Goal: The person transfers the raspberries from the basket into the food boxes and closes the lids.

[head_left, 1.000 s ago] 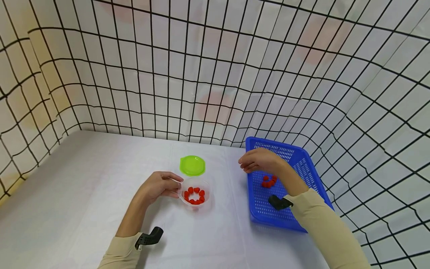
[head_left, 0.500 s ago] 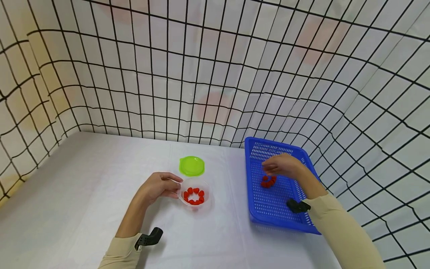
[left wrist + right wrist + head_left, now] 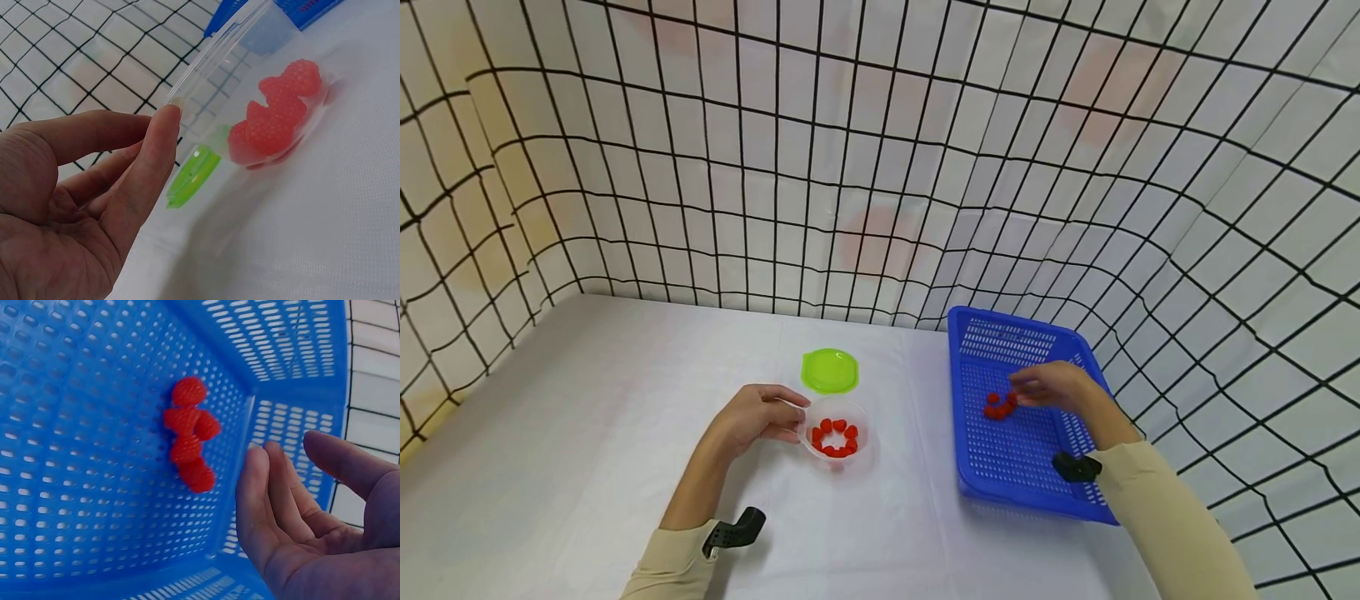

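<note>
L hand pinches cup rim; berry ring inside, so prob. part done. Lid off, at cup's 12 o'clock. Basket at its 3 has approx. 5 loose berries left; R hand by 'em, thumb & fingers apart, nothing held.

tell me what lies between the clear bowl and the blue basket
Just bare white cloth between the clear bowl and the blue basket; the head view shows this.

Smooth, clear plastic bowl with pebbly raspberry-shaped pieces; glossy plastic lid at its twelve o'clock; perforated plastic basket at three; matt, fine-textured tablecloth beneath.
</note>
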Demonstrator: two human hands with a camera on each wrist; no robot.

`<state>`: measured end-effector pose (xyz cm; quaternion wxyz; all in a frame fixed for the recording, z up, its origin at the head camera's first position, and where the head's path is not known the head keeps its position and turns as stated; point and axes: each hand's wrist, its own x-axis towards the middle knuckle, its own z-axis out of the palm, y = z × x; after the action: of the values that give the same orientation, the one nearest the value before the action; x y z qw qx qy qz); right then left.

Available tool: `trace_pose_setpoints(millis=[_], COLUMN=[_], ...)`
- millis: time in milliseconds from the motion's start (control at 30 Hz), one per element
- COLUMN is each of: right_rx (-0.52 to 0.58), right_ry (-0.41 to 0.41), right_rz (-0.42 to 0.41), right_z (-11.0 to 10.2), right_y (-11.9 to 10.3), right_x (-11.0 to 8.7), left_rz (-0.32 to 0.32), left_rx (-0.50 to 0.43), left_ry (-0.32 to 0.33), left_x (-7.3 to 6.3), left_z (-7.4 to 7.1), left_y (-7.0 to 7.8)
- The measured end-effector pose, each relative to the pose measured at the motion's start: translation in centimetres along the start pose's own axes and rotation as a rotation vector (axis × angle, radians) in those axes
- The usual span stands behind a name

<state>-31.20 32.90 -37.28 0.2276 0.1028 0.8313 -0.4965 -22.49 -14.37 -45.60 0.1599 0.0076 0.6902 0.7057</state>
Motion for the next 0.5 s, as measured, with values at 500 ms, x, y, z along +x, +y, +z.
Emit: trace_pose_setpoints(millis=[500], right_rx=[0.038], right_ry=[0.071], right_rz=[0.039], right_z=[-0.9], right_y=[2.7], right_x=[2.5], left_rz=[0.000], left_rx=[0.005], left_ry=[0.005], left_x=[-0.1], left_z=[0.0], left_y=[0.1])
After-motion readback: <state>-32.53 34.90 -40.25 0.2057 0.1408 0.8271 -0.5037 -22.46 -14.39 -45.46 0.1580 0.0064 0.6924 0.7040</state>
